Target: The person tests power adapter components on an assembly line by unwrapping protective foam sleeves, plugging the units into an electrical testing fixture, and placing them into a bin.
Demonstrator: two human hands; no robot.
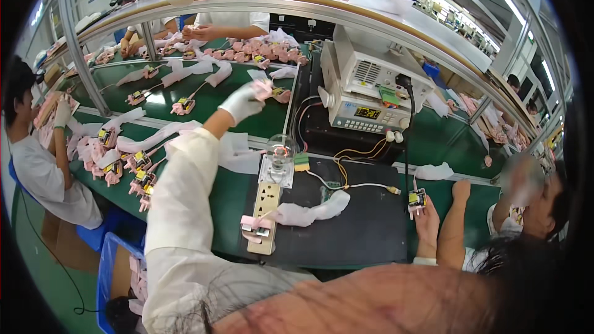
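My left arm, in a white sleeve, stretches over the green bench. My gloved left hand (pixel 243 104) is closed on a pink plug-in charger (pixel 262 89); its details are blurred. Beside that, another pink charger (pixel 281 95) lies on the far mat. At the right edge of the black board, my bare right hand (pixel 427 222) holds an uncased charger (pixel 417 201) upright, its circuit board and yellow transformer showing. On the beige power strip (pixel 270 193) sits a pink charger (pixel 255 225), a white wrapped cord (pixel 314 209) trailing right from it.
Stacked test instruments (pixel 371 108) stand behind the black board (pixel 365 235). A glass bulb (pixel 280 151) rises beyond the strip. Uncased chargers (pixel 142 176) pile up at left, above a blue bin (pixel 110 272). A co-worker's forearm (pixel 453 216) is close to my right hand. A metal frame (pixel 247 5) crosses overhead.
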